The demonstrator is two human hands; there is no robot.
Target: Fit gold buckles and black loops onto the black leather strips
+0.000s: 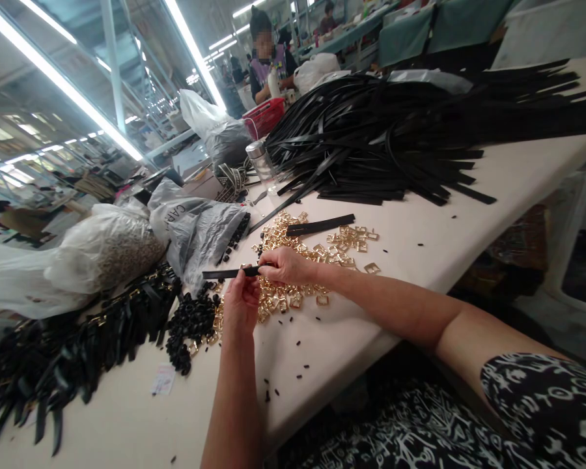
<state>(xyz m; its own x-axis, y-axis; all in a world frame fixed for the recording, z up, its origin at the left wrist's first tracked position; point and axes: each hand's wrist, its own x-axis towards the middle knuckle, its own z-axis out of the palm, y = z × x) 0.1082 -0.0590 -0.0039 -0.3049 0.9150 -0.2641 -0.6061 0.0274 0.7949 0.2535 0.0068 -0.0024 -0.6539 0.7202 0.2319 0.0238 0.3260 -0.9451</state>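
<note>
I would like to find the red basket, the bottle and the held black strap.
Red basket (264, 118), head view: its side wall.
Bottle (264, 168), head view: its clear body.
Held black strap (221, 274), head view: its left portion.

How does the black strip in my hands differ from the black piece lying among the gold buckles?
The held strip is in your left hand and right hand; the lying piece is untouched. The held strip looks narrower, while the lying piece looks broader, perhaps several strips together. Your right hand hides the held strip's right end, but both ends of the lying piece show. Both are black and fairly straight.
</note>
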